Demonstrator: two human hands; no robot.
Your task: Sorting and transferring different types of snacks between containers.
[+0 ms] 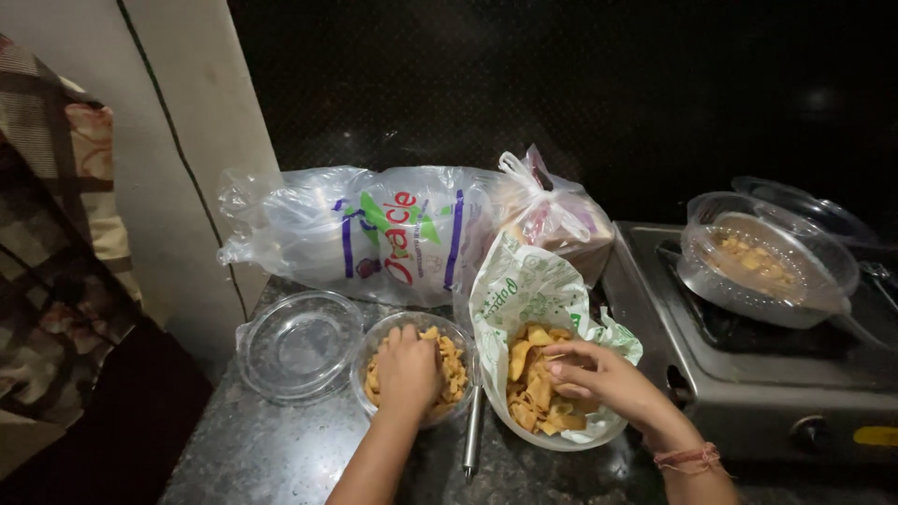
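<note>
1. While my left hand [408,371] rests palm-down, fingers curled, in the snack bowl [451,335], my right hand [599,377] pinches chips [529,374] in the paper-lined bowl [524,290].
2. I see a lid [297,344] at left, bags [393,229] behind, and a stove [748,374] hemming the right.
3. Between the bowls lies a metal handle [473,432]; open counter [253,449] remains front-left.
</note>
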